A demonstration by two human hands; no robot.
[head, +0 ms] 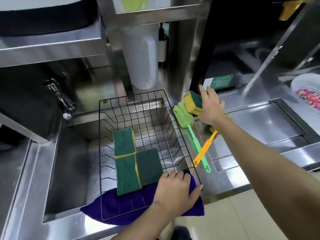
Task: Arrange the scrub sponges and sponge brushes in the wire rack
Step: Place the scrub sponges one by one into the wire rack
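Observation:
A black wire rack [102, 153] sits across a steel sink, its near end on a purple cloth [124, 205]. Three green scrub sponges [129, 163] lie flat inside the rack. My left hand [174, 189] rests on the rack's near right corner, over the cloth. My right hand [210, 106] is closed around a yellow-and-green scrub sponge [192, 101] on the counter to the right of the rack. Beside it lie a green sponge brush [183, 116] and an orange-handled sponge brush [206, 146], their handles crossed; the orange brush's head is partly hidden by my right arm.
A chrome tap [60, 99] stands left of the sink. A white translucent jug [142, 59] stands behind the rack. A white colander [306, 89] with colourful contents sits far right. A recessed steel tray [270, 122] lies right of the brushes.

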